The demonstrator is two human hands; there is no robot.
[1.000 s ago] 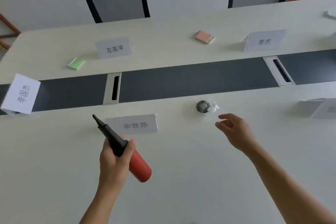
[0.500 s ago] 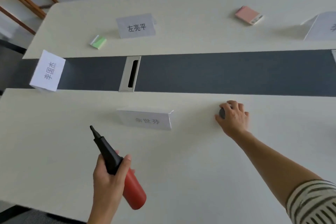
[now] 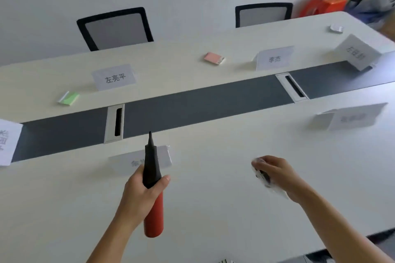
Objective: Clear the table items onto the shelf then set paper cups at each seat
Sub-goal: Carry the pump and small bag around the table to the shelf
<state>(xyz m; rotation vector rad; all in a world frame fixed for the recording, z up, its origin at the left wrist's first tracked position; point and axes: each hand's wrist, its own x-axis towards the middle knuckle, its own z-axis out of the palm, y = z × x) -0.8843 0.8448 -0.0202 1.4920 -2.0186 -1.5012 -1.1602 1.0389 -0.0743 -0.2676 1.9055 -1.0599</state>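
My left hand (image 3: 141,190) grips a red and black hand pump (image 3: 152,188) upright above the near half of the white table (image 3: 213,209), its black nozzle pointing away from me. My right hand (image 3: 275,174) is closed around a small dark round item in a clear plastic bag (image 3: 264,176), lifted just off the table. A pink pad (image 3: 214,58) lies on the far half of the table, a green pad (image 3: 68,98) lies far left, and a small white item (image 3: 336,28) sits near the far right corner.
Several white name cards stand on the table, among them one (image 3: 114,77) far left, one (image 3: 274,57) far right and one (image 3: 139,161) behind the pump. A dark strip (image 3: 203,102) with two cable slots runs across the middle. Two black mesh chairs (image 3: 116,28) stand at the far side. An orange box (image 3: 322,5) sits at the back right.
My right hand closed on the small bagged item, lifted it and drew it back toward me. My left hand swung the pump upright and toward the table's middle. The view tilted up.
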